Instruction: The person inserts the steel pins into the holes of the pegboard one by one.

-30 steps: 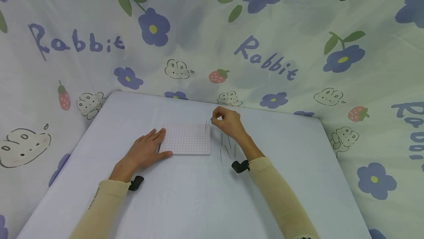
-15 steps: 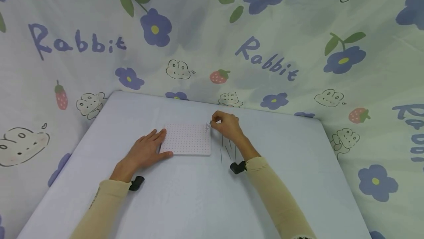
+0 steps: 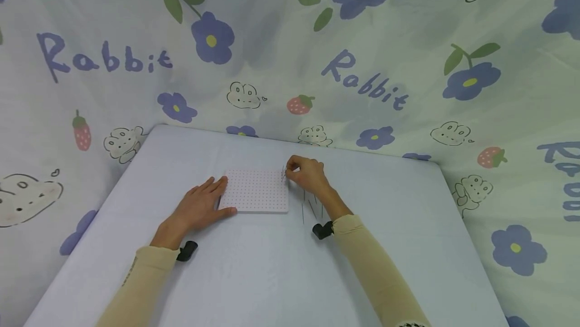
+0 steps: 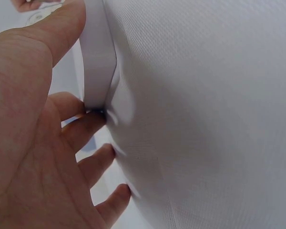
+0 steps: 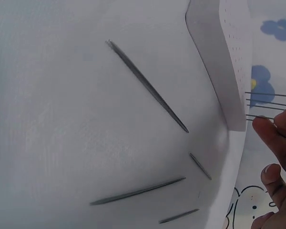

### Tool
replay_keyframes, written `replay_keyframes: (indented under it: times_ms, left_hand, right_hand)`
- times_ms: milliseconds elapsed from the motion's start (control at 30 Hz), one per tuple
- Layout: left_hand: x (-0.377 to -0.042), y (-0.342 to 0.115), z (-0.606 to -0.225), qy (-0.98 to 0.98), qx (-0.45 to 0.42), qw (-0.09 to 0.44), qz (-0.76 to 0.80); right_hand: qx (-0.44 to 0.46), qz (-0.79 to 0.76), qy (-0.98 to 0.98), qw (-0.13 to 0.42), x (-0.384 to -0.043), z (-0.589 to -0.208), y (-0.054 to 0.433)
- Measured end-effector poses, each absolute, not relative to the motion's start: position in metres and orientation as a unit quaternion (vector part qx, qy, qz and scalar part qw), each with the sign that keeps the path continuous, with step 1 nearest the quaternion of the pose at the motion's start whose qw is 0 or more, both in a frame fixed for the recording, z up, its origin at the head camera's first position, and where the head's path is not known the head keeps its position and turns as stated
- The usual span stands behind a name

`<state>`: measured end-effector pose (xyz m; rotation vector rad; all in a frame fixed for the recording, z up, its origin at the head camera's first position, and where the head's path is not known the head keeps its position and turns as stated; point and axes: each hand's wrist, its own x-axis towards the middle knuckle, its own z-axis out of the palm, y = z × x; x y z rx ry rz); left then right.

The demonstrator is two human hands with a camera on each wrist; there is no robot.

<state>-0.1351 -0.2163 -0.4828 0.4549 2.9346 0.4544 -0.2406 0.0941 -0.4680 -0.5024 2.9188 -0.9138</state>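
A white pegboard [image 3: 254,193] with a grid of small holes lies on the table. My left hand [image 3: 197,206] rests with its fingers along the left side and its thumb at the front edge; in the left wrist view the thumb [image 4: 62,31] lies against the board's side wall [image 4: 99,62]. Over the far right corner, my right hand [image 3: 308,173] pinches a thin dark needle [image 5: 251,115] between thumb and index finger. Its lower end is right at the board's surface. Several like needles [image 5: 271,106] stand upright in a row there.
Several loose needles [image 3: 312,209] lie scattered on the white table [image 3: 272,266] right of the board, beneath the right wrist. One loose needle [image 5: 150,88] lies close to the board's side. A patterned cloth [image 3: 272,55] hangs behind the table.
My right hand has come down and slightly left, bringing the pinched needle from above the far right corner to the board's surface. The left hand has stayed in place.
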Motion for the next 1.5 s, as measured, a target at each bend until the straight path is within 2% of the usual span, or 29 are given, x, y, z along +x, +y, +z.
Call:
replay_keyframes:
  times_ms: [567,933,1200,1500]
  left_hand:
    - [-0.135,-0.213,-0.482,0.975,0.154,0.068,0.145]
    - [-0.135,-0.212,-0.48,0.975,0.152,0.067,0.148]
    - [-0.135,-0.213,-0.479,0.974,0.148,0.066,0.156]
    - [-0.135,-0.214,-0.479,0.974,0.149,0.069,0.154]
  right_hand:
    - [-0.16,-0.284,0.945,0.015,-0.239,-0.469,0.095]
    - [-0.171,-0.271,0.947,-0.008,-0.23,-0.432,0.109]
    - [-0.168,-0.286,0.942,-0.049,-0.216,-0.405,0.132]
    - [-0.141,-0.278,0.949,-0.048,-0.193,-0.405,0.16]
